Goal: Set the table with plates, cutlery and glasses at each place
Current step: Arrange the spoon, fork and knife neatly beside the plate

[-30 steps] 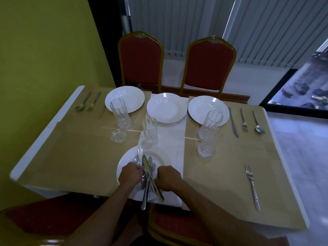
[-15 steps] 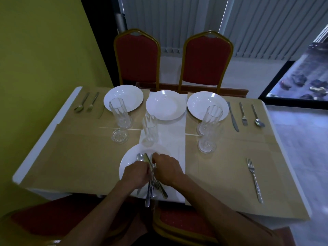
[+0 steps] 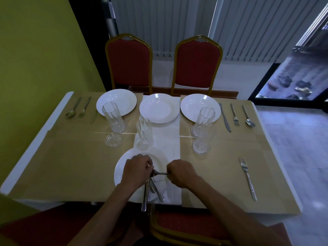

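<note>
The single piece of cutlery lies crosswise above the near plate, its long axis running left to right between the two hands. This sets it at a right angle to the bundle of cutlery, whose handles point back toward the person and overhang the table edge.

The right hand pinches the piece's right end with curled fingers. Its other end disappears under the left hand, so I cannot tell whether it is a fork or a spoon. The left hand is closed round the bundle over the middle of the plate.

The right hand is the nearer one for whatever comes next. The place that seems to want this piece is on that hand's own side, on the tan mat, where a lone fork already lies well apart with its tines pointing away. To match that fork, the piece would probably need a quarter turn once it is free (the bundle's handles already point the right way).
</note>
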Demonstrator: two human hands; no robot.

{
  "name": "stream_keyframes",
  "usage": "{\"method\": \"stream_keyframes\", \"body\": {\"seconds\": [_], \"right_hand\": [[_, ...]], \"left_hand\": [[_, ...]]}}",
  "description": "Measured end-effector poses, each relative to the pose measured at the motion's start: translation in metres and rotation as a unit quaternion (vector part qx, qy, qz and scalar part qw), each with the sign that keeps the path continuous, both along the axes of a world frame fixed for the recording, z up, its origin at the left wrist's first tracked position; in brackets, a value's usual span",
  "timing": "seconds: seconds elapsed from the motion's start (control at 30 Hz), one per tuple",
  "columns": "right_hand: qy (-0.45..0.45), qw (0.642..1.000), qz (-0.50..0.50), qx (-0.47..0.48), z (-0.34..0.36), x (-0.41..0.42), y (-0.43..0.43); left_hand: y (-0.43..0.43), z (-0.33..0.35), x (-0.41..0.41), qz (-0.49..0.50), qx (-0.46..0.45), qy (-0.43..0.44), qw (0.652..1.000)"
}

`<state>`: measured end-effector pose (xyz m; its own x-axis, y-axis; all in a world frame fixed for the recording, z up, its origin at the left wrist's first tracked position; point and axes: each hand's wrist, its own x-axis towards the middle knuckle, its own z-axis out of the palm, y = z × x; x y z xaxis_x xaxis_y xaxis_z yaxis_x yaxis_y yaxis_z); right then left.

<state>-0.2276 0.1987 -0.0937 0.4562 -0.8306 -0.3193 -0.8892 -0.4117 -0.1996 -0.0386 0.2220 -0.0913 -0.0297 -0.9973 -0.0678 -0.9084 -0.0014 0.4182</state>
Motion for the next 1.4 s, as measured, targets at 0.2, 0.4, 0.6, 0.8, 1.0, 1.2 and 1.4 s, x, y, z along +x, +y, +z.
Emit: {"method": "stream_keyframes", "body": {"seconds": [0.2,0.4,0.6,0.8,1.0,1.2,1.4], "right_hand": [[-0.028,0.994,-0.104,0.028,-0.005,-0.027,-0.010],[-0.042,0.990,-0.123,0.060,-0.012,-0.021,-0.006],[-0.047,0.988,-0.116,0.089,-0.023,-0.015,0.002],[-0.060,0.986,-0.116,0.099,-0.027,-0.013,0.003],[-0.071,0.986,-0.119,0.097,-0.023,-0.009,0.001],[-0.093,0.983,-0.124,0.096,-0.018,-0.004,0.000],[-0.106,0.981,-0.128,0.100,-0.017,0.000,-0.001]], "left_hand": [[0.022,-0.037,-0.016,0.038,0.104,0.025,0.994],[0.023,-0.059,-0.022,0.048,0.117,0.006,0.992],[0.026,-0.066,-0.005,0.070,0.104,0.031,0.992],[0.038,-0.068,0.014,0.104,0.077,0.076,0.989],[0.038,-0.070,0.020,0.134,0.085,0.103,0.982],[0.036,-0.070,0.022,0.171,0.076,0.114,0.976],[0.034,-0.066,0.018,0.167,0.058,0.072,0.982]]}}
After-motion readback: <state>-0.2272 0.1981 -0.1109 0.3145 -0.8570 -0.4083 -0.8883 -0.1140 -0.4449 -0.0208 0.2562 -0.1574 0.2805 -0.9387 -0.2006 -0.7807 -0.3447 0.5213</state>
